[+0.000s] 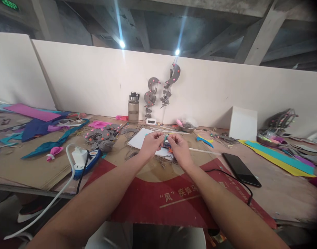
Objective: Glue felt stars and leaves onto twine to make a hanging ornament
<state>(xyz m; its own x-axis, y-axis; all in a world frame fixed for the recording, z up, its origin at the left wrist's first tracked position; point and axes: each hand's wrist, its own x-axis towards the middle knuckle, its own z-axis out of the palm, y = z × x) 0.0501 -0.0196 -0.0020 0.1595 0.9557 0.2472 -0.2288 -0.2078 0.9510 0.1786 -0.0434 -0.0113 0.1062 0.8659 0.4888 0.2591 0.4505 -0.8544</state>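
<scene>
Both my hands meet over a white sheet (138, 139) in the middle of the table. Thumb and fingers of my left hand (152, 143) are pinched together. My right hand (179, 147) pinches close beside it. Between the fingertips shows a small teal piece (165, 137), too small to name, which both hands seem to hold. Just under the hands lie small dark and orange bits, partly hidden by my fingers. Loose grey yarn (163, 162) trails at the sheet's near edge.
A phone (241, 169) with a black cable lies right, a power strip (89, 162) with a charger left. Grey felt pieces (103, 133) and coloured felt strips (57, 140) cover the left side. A water bottle (133, 109) stands by the white partition, near hanging grey ornaments (172, 74).
</scene>
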